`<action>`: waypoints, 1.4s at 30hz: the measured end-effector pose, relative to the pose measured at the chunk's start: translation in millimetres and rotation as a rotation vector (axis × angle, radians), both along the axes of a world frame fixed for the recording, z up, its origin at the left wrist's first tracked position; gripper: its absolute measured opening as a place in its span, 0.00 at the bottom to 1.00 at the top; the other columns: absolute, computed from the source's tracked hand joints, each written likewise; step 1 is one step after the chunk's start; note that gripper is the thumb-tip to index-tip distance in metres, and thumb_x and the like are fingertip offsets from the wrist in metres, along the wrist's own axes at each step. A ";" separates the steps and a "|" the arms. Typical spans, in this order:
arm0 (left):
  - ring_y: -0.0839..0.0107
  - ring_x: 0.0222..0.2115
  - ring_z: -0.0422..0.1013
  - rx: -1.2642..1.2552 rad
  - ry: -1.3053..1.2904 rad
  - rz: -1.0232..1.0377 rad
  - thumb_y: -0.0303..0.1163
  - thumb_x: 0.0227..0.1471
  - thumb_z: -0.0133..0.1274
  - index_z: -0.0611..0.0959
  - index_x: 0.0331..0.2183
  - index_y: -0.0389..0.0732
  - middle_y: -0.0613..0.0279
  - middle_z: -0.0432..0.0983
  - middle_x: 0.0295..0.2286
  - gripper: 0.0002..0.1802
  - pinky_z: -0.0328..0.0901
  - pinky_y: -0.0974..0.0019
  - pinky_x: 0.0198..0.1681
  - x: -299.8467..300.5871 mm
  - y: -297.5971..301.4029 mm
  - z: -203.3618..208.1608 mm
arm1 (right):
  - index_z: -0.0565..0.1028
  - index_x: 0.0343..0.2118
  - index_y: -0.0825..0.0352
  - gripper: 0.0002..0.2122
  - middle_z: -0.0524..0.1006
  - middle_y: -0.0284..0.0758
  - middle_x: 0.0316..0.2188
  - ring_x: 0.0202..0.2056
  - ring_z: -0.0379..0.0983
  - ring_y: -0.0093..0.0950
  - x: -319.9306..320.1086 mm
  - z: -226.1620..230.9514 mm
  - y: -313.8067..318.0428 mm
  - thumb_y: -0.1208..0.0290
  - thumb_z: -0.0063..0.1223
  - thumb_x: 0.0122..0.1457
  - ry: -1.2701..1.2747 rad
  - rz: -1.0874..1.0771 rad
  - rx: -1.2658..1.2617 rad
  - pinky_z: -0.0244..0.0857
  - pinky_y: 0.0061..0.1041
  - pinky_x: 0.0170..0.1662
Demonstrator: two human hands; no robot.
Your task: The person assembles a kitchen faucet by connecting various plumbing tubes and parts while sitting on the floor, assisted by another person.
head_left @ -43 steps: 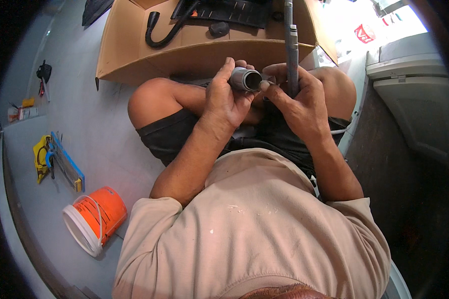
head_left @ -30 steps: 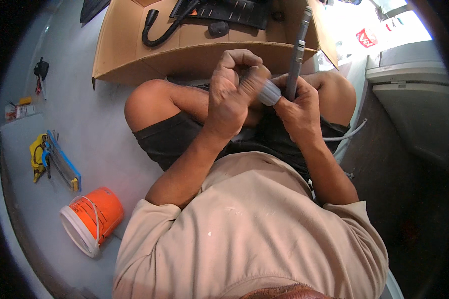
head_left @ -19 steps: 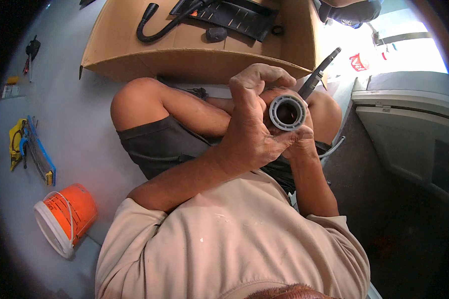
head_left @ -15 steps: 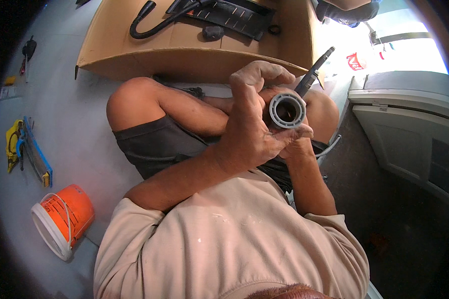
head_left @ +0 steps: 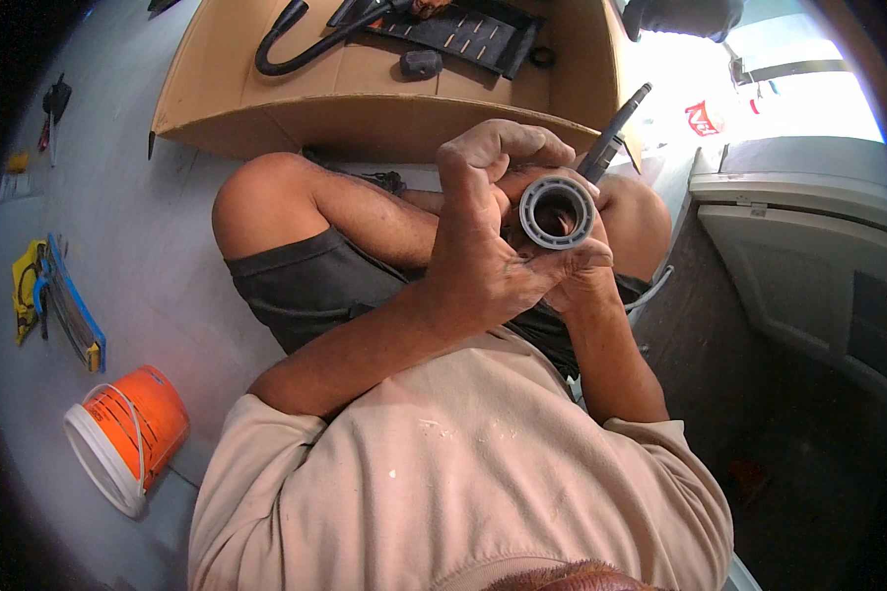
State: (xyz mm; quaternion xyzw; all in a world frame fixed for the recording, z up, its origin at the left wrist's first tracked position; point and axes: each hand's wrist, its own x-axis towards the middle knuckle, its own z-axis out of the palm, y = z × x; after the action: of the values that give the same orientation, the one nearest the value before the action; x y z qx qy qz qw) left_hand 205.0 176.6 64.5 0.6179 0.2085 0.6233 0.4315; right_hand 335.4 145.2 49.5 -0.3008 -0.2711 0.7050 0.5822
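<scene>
A grey ring-shaped plastic fitting (head_left: 528, 219) sits in the curve of my left hand (head_left: 478, 231), above my crossed legs. Its round opening faces up toward me, and its inside is mostly dark. The fingers of that hand arch over the far side while the thumb lies along the near side. Partly hidden behind the fitting, my right hand (head_left: 583, 288) is closed around something beneath it. A slim dark pen-shaped tool (head_left: 616, 133) sticks out beyond the fitting toward the upper right; the hands cover its lower end.
Ahead stands an open cardboard box (head_left: 365, 113) with a bent black hose (head_left: 281, 64) and a black slotted tray (head_left: 443, 39) inside. An orange bucket (head_left: 153, 414) lies tipped at left, near a blue-framed hacksaw (head_left: 74, 305). A light-coloured cabinet (head_left: 798, 266) is at right; dark clothing (head_left: 685, 15) shows at upper right.
Both hands, the fitting and the tool have shifted slightly left. A small brown shape has appeared over the tray in the box. The person at the upper right has moved partly out of view.
</scene>
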 end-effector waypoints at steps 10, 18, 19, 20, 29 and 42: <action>0.62 0.45 0.75 -0.011 -0.164 -0.068 0.26 0.46 0.71 0.56 0.56 0.39 0.44 0.67 0.50 0.45 0.75 0.62 0.49 -8.0 2.3 -2.8 | 0.76 0.41 0.66 0.11 0.80 0.32 0.33 0.27 0.75 0.18 0.3 -16.4 -2.4 0.72 0.65 0.58 0.064 0.012 -0.094 0.72 0.16 0.29; 0.72 0.44 0.72 -0.221 0.229 -0.081 0.24 0.46 0.69 0.64 0.55 0.38 0.54 0.67 0.53 0.39 0.71 0.69 0.50 -50.3 14.1 -7.4 | 0.75 0.42 0.69 0.09 0.81 0.39 0.29 0.21 0.71 0.15 26.3 3.3 -5.9 0.73 0.58 0.61 -0.177 -0.129 0.003 0.62 0.12 0.21; 0.72 0.44 0.72 -0.222 0.238 -0.087 0.24 0.46 0.69 0.64 0.55 0.38 0.54 0.67 0.53 0.39 0.71 0.69 0.50 -53.3 12.9 -12.4 | 0.75 0.43 0.70 0.10 0.81 0.39 0.30 0.21 0.71 0.15 28.8 6.7 -6.4 0.73 0.58 0.62 -0.232 -0.137 0.065 0.62 0.12 0.21; 0.72 0.46 0.72 -0.226 0.252 -0.109 0.24 0.45 0.70 0.67 0.53 0.38 0.54 0.67 0.54 0.37 0.71 0.69 0.51 -56.0 11.9 -21.4 | 0.75 0.46 0.72 0.12 0.81 0.39 0.30 0.22 0.72 0.14 32.6 8.4 -6.3 0.72 0.56 0.62 -0.257 -0.097 0.131 0.63 0.11 0.22; 0.67 0.47 0.75 -0.235 0.376 -0.164 0.27 0.36 0.75 0.82 0.50 0.38 0.58 0.80 0.44 0.35 0.68 0.65 0.54 -63.7 -3.3 -20.7 | 0.78 0.42 0.74 0.09 0.81 0.36 0.31 0.29 0.76 0.19 23.0 24.3 -9.8 0.75 0.54 0.62 -0.586 -0.044 0.133 0.72 0.18 0.32; 0.69 0.41 0.78 -0.223 0.494 -0.210 0.27 0.41 0.71 0.80 0.45 0.37 0.54 0.81 0.40 0.27 0.72 0.64 0.47 -73.1 -25.3 -5.1 | 0.78 0.30 0.73 0.07 0.78 0.35 0.22 0.26 0.75 0.22 18.4 26.1 -19.9 0.74 0.54 0.55 -0.928 0.056 0.229 0.71 0.26 0.33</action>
State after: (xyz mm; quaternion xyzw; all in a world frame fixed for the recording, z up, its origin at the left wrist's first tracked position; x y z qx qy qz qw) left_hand 131.9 151.3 59.4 0.7180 0.3096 0.3789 0.4951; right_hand 353.8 125.3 75.6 -0.5103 -0.5866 0.4771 0.4098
